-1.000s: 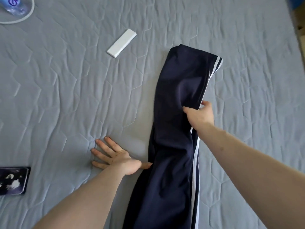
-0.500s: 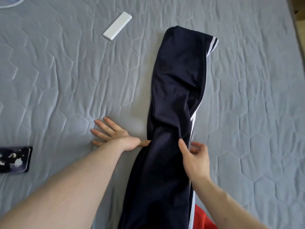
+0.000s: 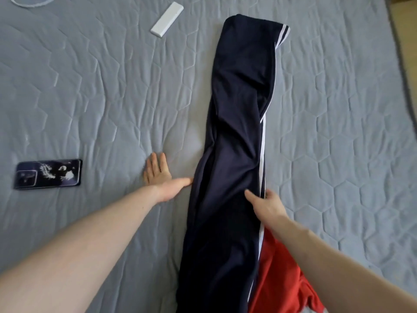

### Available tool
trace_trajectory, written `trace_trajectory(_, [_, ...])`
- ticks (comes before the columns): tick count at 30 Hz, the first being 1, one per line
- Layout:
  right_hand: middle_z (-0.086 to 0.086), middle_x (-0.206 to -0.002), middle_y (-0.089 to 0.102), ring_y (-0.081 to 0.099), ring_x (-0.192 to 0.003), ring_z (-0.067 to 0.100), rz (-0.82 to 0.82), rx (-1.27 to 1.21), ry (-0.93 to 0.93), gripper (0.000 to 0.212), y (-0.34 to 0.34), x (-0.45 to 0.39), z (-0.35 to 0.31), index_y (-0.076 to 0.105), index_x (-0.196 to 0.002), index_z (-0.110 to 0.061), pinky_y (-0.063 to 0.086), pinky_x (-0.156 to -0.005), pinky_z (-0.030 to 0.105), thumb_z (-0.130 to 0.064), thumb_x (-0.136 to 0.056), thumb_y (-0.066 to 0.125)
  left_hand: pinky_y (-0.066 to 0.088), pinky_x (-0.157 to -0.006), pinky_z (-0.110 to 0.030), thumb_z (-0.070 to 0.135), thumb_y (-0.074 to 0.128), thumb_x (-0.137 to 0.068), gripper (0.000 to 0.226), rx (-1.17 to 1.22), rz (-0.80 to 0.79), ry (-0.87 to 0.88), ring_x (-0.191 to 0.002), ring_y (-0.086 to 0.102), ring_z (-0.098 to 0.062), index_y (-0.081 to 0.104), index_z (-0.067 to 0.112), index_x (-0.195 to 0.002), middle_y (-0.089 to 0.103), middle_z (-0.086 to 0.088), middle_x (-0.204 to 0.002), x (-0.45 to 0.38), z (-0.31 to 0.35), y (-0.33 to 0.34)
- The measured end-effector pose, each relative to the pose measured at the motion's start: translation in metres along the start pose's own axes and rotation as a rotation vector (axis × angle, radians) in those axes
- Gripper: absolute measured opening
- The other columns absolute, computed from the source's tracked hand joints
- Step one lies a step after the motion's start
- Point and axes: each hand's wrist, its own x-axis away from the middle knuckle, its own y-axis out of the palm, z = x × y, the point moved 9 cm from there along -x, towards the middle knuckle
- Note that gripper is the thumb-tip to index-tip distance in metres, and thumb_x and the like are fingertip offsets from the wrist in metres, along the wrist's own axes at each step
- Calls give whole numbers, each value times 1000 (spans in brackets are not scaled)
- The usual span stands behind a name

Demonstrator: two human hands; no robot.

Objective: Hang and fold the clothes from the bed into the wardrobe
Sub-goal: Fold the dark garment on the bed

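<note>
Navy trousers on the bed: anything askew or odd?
The navy trousers lie lengthwise but twisted midway, their white stripe vanishing under a fold. A phone and a white remote lie nearby, unrelated to folding.

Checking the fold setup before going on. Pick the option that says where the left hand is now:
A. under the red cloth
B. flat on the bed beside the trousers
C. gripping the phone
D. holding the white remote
B: the left hand lies open on the bed, thumb at the left edge of the trousers; the phone and remote lie untouched farther off.
</note>
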Motion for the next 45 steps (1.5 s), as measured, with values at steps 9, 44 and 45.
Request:
trace_trajectory(9, [-3, -128, 57, 49, -120, 22, 272, 301, -318, 62, -19, 136, 29, 54, -136, -22, 41, -108, 40, -28, -80, 81, 27, -120, -35, 57, 78, -80, 81, 463, -122, -70, -147, 34, -21, 48, 23, -148, 35, 0, -155, 157, -78, 82])
trace_trajectory(44, [2, -104, 71, 71, -93, 20, -259, 84, 311, 39, 49, 305, 181, 62, -118, -12, 61, -85, 41, -23, -85, 80, 58, -89, -36, 47, 82, -54, 50, 614, -418, -393, -86, 72, -14, 69, 23, -96, 76, 3, -93, 375, -162, 99])
trace_trajectory(45, [3, -104, 70, 71, -92, 19, -262, 42, 334, 40, 49, 308, 179, 60, -118, -12, 62, -85, 42, -23, -86, 80, 58, -92, -38, 53, 80, -48, 62, 632, -409, -382, -90, 73, -14, 70, 24, -102, 76, 5, -97, 375, -164, 98])
